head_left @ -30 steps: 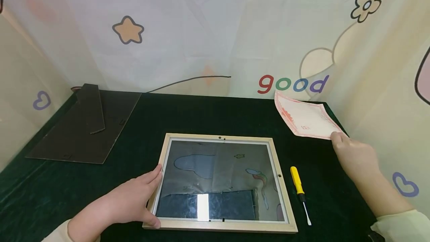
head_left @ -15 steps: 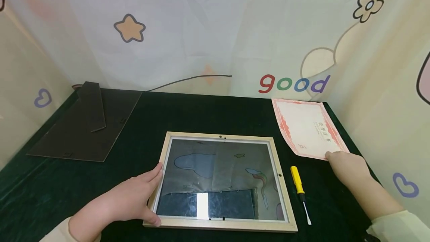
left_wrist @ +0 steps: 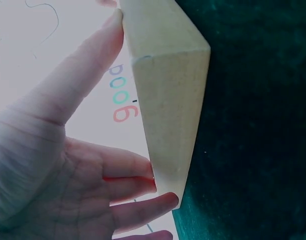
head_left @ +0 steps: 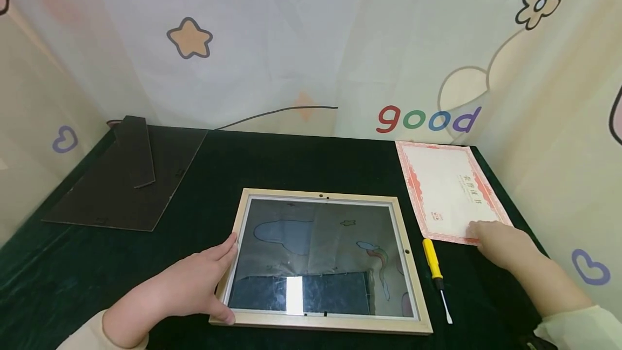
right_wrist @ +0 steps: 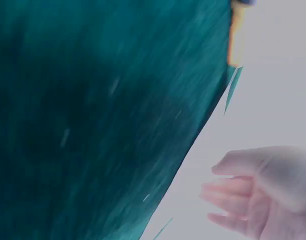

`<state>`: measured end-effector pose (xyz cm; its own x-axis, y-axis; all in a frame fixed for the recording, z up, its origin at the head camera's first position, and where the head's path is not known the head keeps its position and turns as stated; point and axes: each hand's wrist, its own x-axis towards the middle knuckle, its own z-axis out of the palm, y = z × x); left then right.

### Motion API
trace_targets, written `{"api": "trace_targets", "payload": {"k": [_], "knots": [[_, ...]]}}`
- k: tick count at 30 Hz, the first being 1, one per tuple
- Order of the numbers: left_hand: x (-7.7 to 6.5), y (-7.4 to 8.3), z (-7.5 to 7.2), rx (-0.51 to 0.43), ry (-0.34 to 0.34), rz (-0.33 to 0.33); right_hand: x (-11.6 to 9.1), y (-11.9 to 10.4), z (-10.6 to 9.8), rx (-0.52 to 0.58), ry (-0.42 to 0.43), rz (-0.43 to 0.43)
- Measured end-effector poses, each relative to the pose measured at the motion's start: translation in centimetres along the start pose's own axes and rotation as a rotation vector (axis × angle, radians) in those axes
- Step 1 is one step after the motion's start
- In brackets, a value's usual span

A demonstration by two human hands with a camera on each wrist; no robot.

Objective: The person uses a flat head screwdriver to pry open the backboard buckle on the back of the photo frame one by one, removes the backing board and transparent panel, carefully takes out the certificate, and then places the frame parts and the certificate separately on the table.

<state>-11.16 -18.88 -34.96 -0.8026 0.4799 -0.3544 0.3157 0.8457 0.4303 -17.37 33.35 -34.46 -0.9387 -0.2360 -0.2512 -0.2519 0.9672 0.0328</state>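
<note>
My left hand point(head_left: 196, 285) rests against the left side of a light wooden picture frame point(head_left: 320, 324), fingers extended along the edge and thumb at the near corner. In the left wrist view, straight fingers and the thumb point(left_wrist: 88, 65) touch the frame's wooden edge point(left_wrist: 168, 110). Reflections show in the frame's glass point(head_left: 335, 242). To the right lies a certificate point(head_left: 437, 177) with a pink ornate border, flat on the cloth. My right hand point(head_left: 505, 244) is at its near right corner, overlapping the paper; the right wrist view shows its fingers loosely spread.
A yellow-handled screwdriver point(head_left: 431, 258) lies between frame and certificate, its handle end right at the paper's corner. A black backing board point(head_left: 107, 199) with a stand leg point(head_left: 138, 150) lies at the far left. Dark green cloth point(head_left: 301, 161) covers the table, with a printed curtain point(head_left: 272, 42) behind.
The right hand has brought the certificate down and nearer, so it has gone from bent and partly raised to flat on the cloth. The left hand and picture frame have stayed put.
</note>
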Motion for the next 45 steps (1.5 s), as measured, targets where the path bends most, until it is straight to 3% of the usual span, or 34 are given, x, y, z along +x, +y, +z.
{"api": "trace_targets", "payload": {"k": [4,6,11,14,16,20,26,37,41,45], "knots": [[0.1,0.0,0.0,-0.005,-0.009,0.001,-0.2,-3.3,-0.5,0.114,0.13,-0.039],[0.2,-0.1,0.0,-0.011,-0.015,-0.002,-0.4,-5.1,-0.6,0.181,0.155,-0.091],[0.1,-0.3,0.1,-0.087,-0.035,0.002,-0.9,-8.7,-0.5,0.27,0.133,-0.164],[0.1,-0.6,0.1,-0.227,-0.035,0.018,-1.1,-9.7,-0.3,0.299,0.11,-0.193],[0.2,-0.9,0.1,-0.354,-0.019,0.029,-1.2,-10.1,-0.2,0.306,0.098,-0.216],[0.2,-1.5,-0.1,-0.601,-0.013,-0.011,-1.1,-10.4,0.1,0.288,0.086,-0.227],[0.2,-1.7,-0.7,-0.808,-0.018,-0.067,-1.3,-10.6,0.2,0.262,0.076,-0.201],[0.2,-0.8,-0.1,-1.267,0.175,-0.241,-1.7,-10.8,0.3,0.224,0.088,-0.195],[0.8,-0.6,0.2,-1.421,0.161,-0.219,-1.9,-10.5,0.2,0.242,0.057,-0.162],[1.0,-0.3,0.5,-1.457,0.135,-0.191,-2.0,-10.5,0.2,0.24,0.047,-0.155]]}}
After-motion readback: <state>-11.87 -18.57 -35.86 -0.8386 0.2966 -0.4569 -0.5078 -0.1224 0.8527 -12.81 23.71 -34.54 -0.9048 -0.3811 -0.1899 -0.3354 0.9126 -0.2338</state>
